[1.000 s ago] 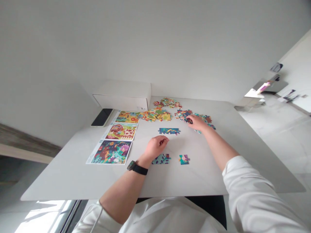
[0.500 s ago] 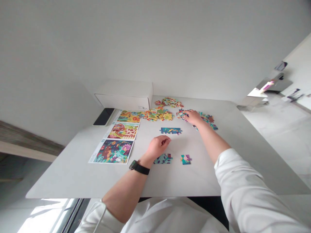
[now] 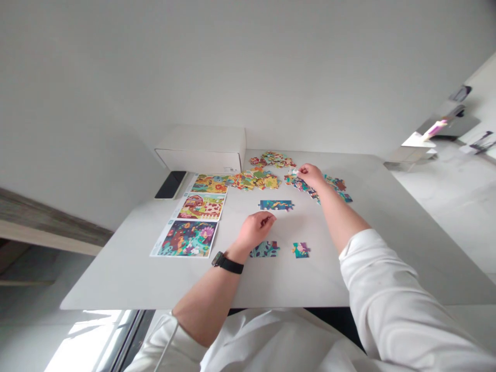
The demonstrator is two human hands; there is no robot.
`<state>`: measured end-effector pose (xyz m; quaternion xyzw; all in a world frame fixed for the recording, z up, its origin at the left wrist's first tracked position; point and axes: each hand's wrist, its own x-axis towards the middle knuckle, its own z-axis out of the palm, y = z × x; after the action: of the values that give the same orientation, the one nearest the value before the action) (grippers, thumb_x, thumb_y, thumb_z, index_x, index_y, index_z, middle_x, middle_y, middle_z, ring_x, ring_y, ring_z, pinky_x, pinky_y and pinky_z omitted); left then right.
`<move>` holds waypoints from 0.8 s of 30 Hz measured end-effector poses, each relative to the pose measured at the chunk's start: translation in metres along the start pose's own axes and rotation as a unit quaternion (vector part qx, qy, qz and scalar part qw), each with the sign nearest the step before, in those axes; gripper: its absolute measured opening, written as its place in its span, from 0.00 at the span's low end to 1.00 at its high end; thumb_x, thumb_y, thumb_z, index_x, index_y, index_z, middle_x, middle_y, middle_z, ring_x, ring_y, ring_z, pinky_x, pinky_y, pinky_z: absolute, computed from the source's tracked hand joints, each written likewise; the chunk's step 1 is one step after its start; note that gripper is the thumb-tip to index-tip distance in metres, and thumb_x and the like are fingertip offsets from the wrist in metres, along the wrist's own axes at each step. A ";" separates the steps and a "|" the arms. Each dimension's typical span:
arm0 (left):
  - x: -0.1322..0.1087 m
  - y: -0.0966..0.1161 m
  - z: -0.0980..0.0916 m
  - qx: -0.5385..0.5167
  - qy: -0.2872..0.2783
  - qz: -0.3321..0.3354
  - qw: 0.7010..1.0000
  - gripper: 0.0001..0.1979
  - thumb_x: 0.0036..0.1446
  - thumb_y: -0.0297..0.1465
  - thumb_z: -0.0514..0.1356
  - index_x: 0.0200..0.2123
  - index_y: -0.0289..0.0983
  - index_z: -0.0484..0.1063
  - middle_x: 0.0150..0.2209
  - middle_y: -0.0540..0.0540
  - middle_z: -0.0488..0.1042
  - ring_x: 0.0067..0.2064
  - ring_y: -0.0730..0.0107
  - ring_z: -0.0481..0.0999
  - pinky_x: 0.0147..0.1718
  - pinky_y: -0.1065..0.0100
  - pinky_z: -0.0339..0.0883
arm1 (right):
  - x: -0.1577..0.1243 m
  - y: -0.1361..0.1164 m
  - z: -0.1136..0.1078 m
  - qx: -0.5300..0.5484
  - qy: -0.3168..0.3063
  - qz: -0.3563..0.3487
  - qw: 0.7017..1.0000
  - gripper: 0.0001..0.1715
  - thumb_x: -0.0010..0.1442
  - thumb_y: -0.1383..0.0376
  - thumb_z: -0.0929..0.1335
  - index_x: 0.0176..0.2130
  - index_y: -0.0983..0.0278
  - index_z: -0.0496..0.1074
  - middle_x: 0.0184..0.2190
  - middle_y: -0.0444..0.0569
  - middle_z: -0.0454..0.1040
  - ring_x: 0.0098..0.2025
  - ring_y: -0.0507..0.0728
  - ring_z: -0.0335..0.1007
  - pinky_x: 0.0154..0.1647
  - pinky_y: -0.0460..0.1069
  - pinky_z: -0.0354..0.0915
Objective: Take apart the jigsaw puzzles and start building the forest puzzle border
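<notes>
My right hand (image 3: 311, 175) pinches a whitish jigsaw puzzle piece (image 3: 295, 172) at the far edge of a pile of dark teal and purple puzzle pieces (image 3: 337, 184). My left hand (image 3: 256, 227) is curled closed over the table; whatever its fingers may hold is hidden. Just beyond it lies a joined blue puzzle strip (image 3: 276, 205). A joined teal section with leaf shapes (image 3: 265, 249) lies partly behind my left wrist. To its right is a separate small pink and teal puzzle section (image 3: 301, 250).
Three picture sheets lie in a column at left, the nearest a dark forest picture (image 3: 188, 238). A phone (image 3: 171, 185) and a white box (image 3: 201, 150) stand behind them. Yellow puzzle pieces (image 3: 258, 179) and red-green pieces (image 3: 273, 159) form piles at the back.
My right hand has lifted slightly from the dark pile, and a whitish piece now shows in its fingertips. My left hand keeps its curled pose. The view has shifted a little.
</notes>
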<state>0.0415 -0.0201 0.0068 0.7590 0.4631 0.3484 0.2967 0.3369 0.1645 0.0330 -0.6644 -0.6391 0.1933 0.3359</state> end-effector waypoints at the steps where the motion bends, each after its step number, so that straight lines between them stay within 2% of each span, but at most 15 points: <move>1: 0.000 -0.001 0.000 0.000 -0.001 0.000 1.000 0.15 0.70 0.39 0.59 0.38 0.37 0.82 0.30 0.48 0.79 0.30 0.70 0.71 0.33 0.68 0.63 | -0.005 0.000 -0.003 0.060 0.012 0.003 0.998 0.09 0.57 0.60 0.76 0.36 0.61 0.76 0.32 0.46 0.79 0.36 0.56 0.74 0.46 0.52 0.71; 4: 0.002 -0.003 0.000 0.002 -0.001 -0.001 1.000 0.16 0.70 0.40 0.58 0.39 0.37 0.82 0.29 0.48 0.78 0.29 0.69 0.71 0.33 0.68 0.63 | -0.029 -0.005 -0.013 0.231 0.019 0.005 0.973 0.20 0.53 0.51 0.79 0.37 0.60 0.74 0.32 0.44 0.76 0.35 0.55 0.72 0.42 0.51 0.72; 7: 0.002 -0.002 -0.001 0.005 -0.001 -0.002 1.000 0.17 0.69 0.41 0.58 0.39 0.37 0.83 0.30 0.48 0.79 0.30 0.69 0.71 0.33 0.68 0.63 | -0.067 -0.010 -0.025 0.344 -0.004 0.008 0.939 0.28 0.49 0.44 0.80 0.40 0.58 0.75 0.36 0.45 0.77 0.37 0.55 0.73 0.37 0.49 0.73; 10: 0.002 0.000 -0.001 0.014 -0.006 0.002 1.000 0.17 0.68 0.42 0.58 0.39 0.37 0.83 0.29 0.48 0.78 0.30 0.69 0.70 0.33 0.68 0.63 | -0.110 -0.016 -0.038 0.375 -0.024 0.018 0.926 0.31 0.48 0.43 0.81 0.43 0.57 0.76 0.40 0.46 0.77 0.39 0.55 0.72 0.33 0.47 0.71; 14: -0.001 0.002 0.000 0.024 -0.014 0.011 1.000 0.18 0.68 0.43 0.58 0.39 0.37 0.82 0.28 0.48 0.77 0.29 0.69 0.69 0.32 0.68 0.62 | -0.161 -0.019 -0.047 0.386 -0.037 0.045 0.921 0.31 0.48 0.46 0.82 0.46 0.56 0.77 0.37 0.44 0.75 0.38 0.54 0.70 0.32 0.46 0.69; 19: -0.010 0.006 0.002 0.018 -0.017 0.024 0.999 0.19 0.68 0.45 0.59 0.41 0.37 0.82 0.30 0.48 0.78 0.30 0.69 0.70 0.32 0.68 0.63 | -0.205 -0.020 -0.031 0.392 -0.074 0.053 0.915 0.32 0.48 0.46 0.82 0.46 0.58 0.77 0.35 0.44 0.77 0.37 0.54 0.72 0.35 0.48 0.70; 24: -0.019 0.019 0.002 -0.002 -0.034 0.030 0.999 0.20 0.68 0.47 0.59 0.41 0.36 0.82 0.31 0.47 0.80 0.30 0.70 0.71 0.32 0.69 0.64 | -0.221 -0.025 -0.001 0.370 -0.092 0.040 0.923 0.31 0.47 0.45 0.81 0.44 0.59 0.77 0.35 0.46 0.79 0.35 0.55 0.74 0.35 0.49 0.71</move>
<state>0.0463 -0.0455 0.0157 0.7836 0.4289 0.3319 0.3031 0.2959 -0.0537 0.0131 -0.4971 -0.5225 0.4896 0.4900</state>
